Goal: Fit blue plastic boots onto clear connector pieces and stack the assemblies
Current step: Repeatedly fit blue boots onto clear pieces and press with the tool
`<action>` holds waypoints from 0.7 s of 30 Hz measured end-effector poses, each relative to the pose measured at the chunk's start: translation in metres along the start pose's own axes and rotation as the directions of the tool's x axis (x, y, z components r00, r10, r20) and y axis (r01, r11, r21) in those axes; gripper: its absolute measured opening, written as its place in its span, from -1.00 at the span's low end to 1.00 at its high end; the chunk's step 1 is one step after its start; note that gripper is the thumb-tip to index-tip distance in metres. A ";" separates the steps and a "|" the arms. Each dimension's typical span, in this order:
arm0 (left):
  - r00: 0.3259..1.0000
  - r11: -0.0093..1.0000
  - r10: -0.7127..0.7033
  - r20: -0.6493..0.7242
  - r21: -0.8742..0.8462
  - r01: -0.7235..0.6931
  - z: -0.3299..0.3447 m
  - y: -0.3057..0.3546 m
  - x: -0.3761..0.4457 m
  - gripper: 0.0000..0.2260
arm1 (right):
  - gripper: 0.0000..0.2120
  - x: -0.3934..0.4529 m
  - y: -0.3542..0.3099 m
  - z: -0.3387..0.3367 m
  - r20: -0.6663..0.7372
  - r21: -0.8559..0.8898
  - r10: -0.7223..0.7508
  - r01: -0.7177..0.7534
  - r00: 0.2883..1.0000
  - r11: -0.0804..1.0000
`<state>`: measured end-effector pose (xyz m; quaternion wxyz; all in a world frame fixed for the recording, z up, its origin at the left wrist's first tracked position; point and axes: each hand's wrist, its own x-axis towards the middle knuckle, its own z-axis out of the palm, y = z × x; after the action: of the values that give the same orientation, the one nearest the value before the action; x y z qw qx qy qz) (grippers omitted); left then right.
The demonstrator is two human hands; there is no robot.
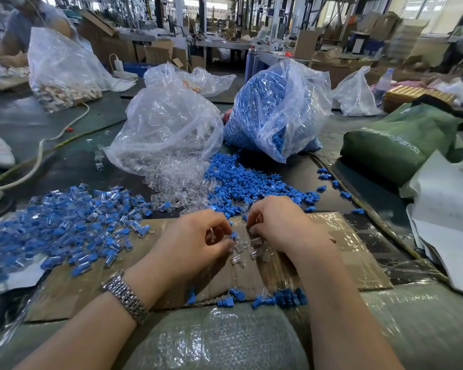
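Note:
My left hand (198, 236) pinches a clear connector piece (212, 234) with a bit of blue at its fingertips. My right hand (275, 222) curls over several loose clear connectors (257, 249) on the cardboard sheet (358, 263); what its fingers hold is hidden. A heap of finished blue-and-clear assemblies (72, 222) lies to the left. Loose blue boots (251, 180) and clear connectors (177, 182) spill from two plastic bags behind my hands. A few blue boots (278, 299) lie at the cardboard's near edge.
The bag of clear pieces (166, 124) and the bag of blue boots (278, 108) stand mid-table. A green bag (398, 140) and white sheets (444, 222) are at the right. A white cable (40, 153) crosses the left. Bubble wrap (211, 343) lies nearest me.

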<state>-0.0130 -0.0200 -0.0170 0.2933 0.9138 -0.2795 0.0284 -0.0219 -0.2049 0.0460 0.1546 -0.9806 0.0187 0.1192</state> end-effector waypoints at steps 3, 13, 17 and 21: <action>1.000 0.999 -0.003 -0.008 -0.033 0.002 0.000 0.002 0.000 -0.95 | -0.83 0.001 0.001 0.006 -0.035 0.020 -0.002 0.002 0.999 1.000; 0.993 0.964 -0.103 0.049 -0.240 0.112 -0.005 0.004 -0.001 -0.90 | -0.88 0.011 0.010 0.020 -0.183 -0.022 -0.037 0.033 0.982 0.999; 0.988 0.970 -0.083 0.127 -0.216 0.109 -0.010 0.003 -0.005 -0.87 | -0.92 0.013 0.012 0.018 -0.295 0.066 -0.075 0.099 0.953 0.993; 0.989 0.978 -0.081 0.125 -0.182 0.103 -0.012 0.003 -0.006 -0.82 | -0.87 0.014 0.013 0.018 -0.299 0.137 -0.081 0.126 0.951 0.983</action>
<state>-0.0180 -0.0129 -0.0070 0.3625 0.8940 -0.2550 -0.0653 -0.0134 -0.2114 0.0224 0.2315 -0.9721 -0.0011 -0.0369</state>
